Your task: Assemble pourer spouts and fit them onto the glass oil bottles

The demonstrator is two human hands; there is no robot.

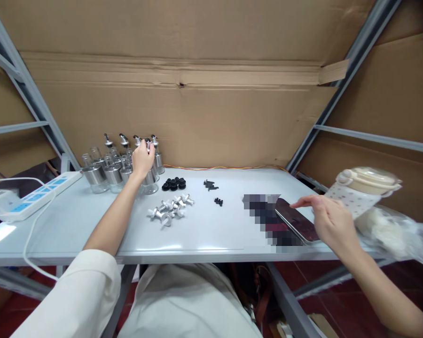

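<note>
At the left rear of the table, my left hand (143, 158) is closed around the pourer top of a glass oil bottle (150, 182) with a steel band. Several similar bottles (95, 174) stand beside it, some fitted with pourer spouts (124, 139) and others bare-necked. My right hand (333, 223) holds nothing; its index finger stretches to the dark screen of a smartphone (296, 220), and the other fingers are curled. Nearer the front lie several silver pourer parts (169, 210) with pale plastic ends. Black stoppers (174, 183), slim black pieces (210, 185) and tiny black caps (218, 202) form separate groups.
A white power strip (38, 195) with a cable lies at the left edge. On the right are a dotted white container (361, 192) with a beige lid and a clear plastic bag (391, 234). Cardboard (211, 122) walls the back, and thin coloured wires (215, 167) run along its base.
</note>
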